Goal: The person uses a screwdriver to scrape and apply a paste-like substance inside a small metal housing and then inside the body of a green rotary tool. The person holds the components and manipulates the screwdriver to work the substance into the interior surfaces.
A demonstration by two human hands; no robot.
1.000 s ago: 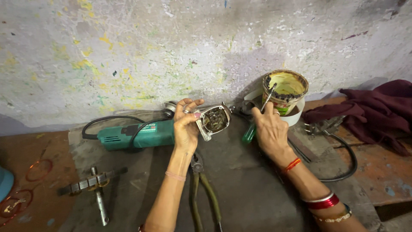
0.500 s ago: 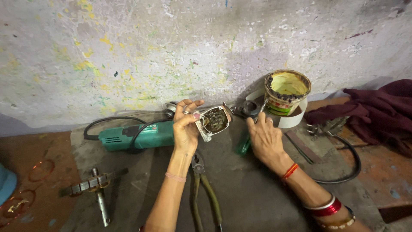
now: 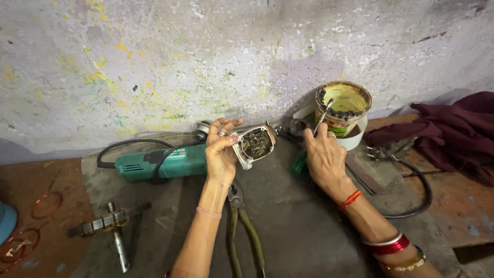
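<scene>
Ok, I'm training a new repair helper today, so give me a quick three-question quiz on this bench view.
1. True or false: the left hand holds the open gear head of the green angle grinder.
2. Into what does the thin metal tool in the right hand dip? A) grease tub B) a glass jar C) a blue bucket
3. Which tool lies on the bench under the left forearm?

Key: 1 true; 2 A; 3 the pliers.
</scene>
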